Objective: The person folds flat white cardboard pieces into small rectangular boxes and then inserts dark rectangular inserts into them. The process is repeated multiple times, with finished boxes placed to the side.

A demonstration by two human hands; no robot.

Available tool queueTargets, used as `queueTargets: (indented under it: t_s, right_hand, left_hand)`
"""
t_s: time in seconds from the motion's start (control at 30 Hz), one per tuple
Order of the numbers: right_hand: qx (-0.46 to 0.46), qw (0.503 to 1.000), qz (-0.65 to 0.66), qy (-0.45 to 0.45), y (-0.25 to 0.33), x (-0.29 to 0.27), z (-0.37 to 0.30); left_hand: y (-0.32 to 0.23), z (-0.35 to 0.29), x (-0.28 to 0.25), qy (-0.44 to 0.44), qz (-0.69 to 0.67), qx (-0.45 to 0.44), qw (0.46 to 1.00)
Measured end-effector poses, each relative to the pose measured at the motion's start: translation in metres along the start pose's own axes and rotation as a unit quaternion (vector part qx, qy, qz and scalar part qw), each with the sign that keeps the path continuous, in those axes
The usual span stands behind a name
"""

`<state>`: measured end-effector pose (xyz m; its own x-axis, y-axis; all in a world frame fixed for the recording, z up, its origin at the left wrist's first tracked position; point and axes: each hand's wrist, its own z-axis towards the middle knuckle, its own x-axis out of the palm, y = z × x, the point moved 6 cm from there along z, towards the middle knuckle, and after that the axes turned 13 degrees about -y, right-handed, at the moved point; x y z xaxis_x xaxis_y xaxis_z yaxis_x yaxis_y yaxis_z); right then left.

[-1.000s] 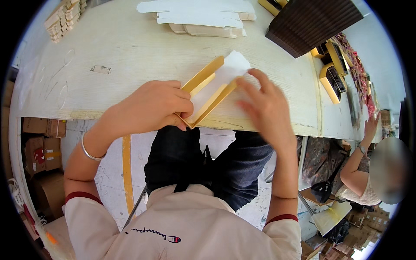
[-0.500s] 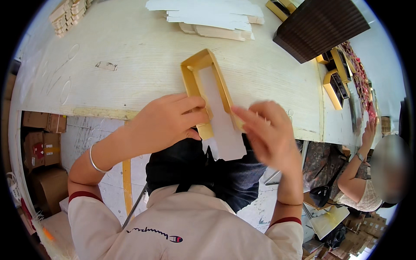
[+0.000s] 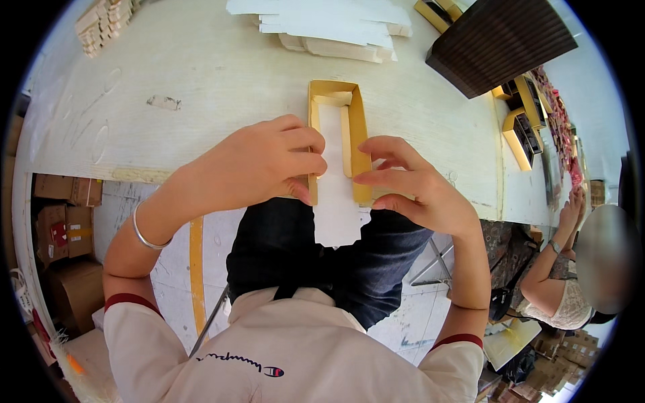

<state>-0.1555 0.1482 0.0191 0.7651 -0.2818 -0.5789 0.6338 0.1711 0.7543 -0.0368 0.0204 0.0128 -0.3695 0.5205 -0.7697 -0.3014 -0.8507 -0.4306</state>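
A long gold cardboard box (image 3: 358, 115), with its top open and a white inside, lies at the front edge of the table in front of me. Its near end is unfolded, and a white flap (image 3: 336, 227) hangs past the edge over my lap. My left hand (image 3: 272, 161) holds the left wall, fingertips over the rim and thumb low by the near corner. On the opposite side, my right hand (image 3: 420, 185) has its curved fingers over the right wall and its thumb by the near corner.
Flat white card blanks (image 3: 329, 30) are stacked at the table's far side. A dark brown ribbed stack (image 3: 500, 43) stands at the far right, beside gold boxes with dark contents (image 3: 522, 138). Small pale pieces (image 3: 104, 25) lie far left. A co-worker (image 3: 557, 269) sits at the right.
The box has turned from a tilt to nearly straight ahead and shifted slightly right. My right hand, blurred before, has come onto the right wall. My left hand has moved up a little.
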Motion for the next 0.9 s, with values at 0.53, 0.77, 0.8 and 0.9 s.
queueTargets:
  t_s: [0.53, 0.77, 0.8, 0.9]
  right_hand:
    - [0.053, 0.994, -0.013, -0.099, -0.003, 0.035, 0.006]
    - [-0.074, 0.978, -0.185, -0.06, 0.029, 0.029, -0.011]
    - [-0.104, 0.968, -0.215, -0.078, 0.029, 0.031, -0.015]
    - [-0.16, 0.951, -0.225, -0.14, 0.016, 0.036, -0.024]
  left_hand:
    - [0.001, 0.001, 0.028, -0.094, -0.075, -0.151, 0.981]
    - [0.002, 0.0, 0.021, -0.066, -0.073, -0.197, 0.976]
    - [0.003, 0.0, 0.024, -0.067, -0.079, -0.196, 0.975]
    - [0.003, 0.007, 0.018, -0.005, -0.171, -0.269, 0.948]
